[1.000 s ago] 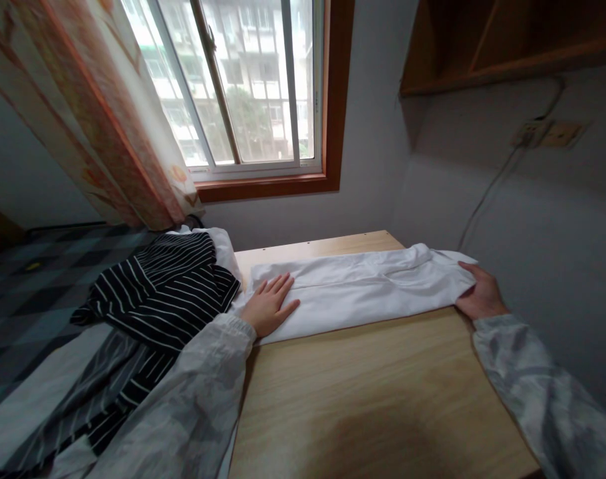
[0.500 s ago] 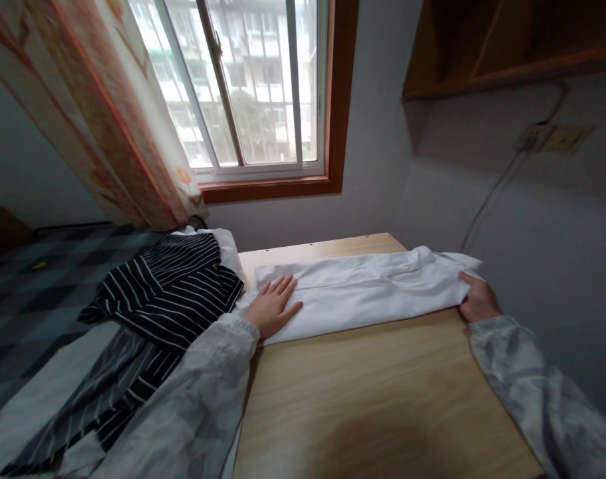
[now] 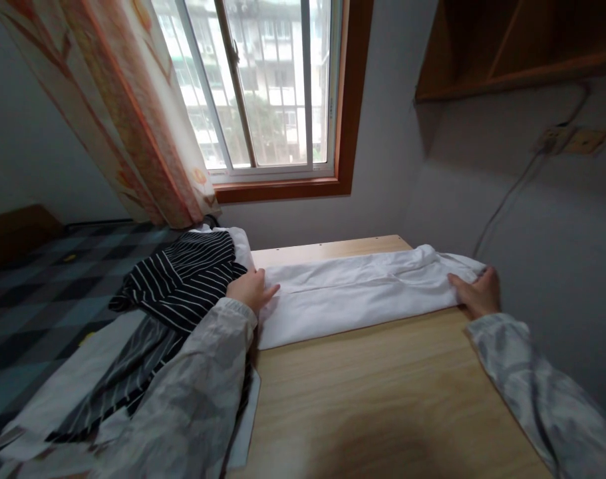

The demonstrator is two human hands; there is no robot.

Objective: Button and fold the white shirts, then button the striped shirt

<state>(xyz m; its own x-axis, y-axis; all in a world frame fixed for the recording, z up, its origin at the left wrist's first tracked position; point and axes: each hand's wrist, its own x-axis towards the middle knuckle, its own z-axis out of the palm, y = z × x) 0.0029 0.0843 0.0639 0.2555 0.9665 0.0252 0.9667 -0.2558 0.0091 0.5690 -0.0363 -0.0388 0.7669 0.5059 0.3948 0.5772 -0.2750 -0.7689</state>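
Note:
A white garment, folded into a long strip, lies across the wooden tabletop. At its left end is my left hand, its thumb out over the cloth and its other fingers curled at the edge, partly hidden. My right hand grips the right end, thumb on the near side and fingers around the far corner. The cloth is rumpled near a raised fold at the right. Just left of my left hand lies a black garment with white stripes.
A dark checked bed cover spreads at the left, with white cloth under the striped garment. A curtain hangs beside the window. At the right are a wall shelf and a cable running from a socket.
My left hand has gone from lying flat on the white garment to its left end, fingers curling there. My right hand has shifted towards the far right corner. The view has turned slightly left.

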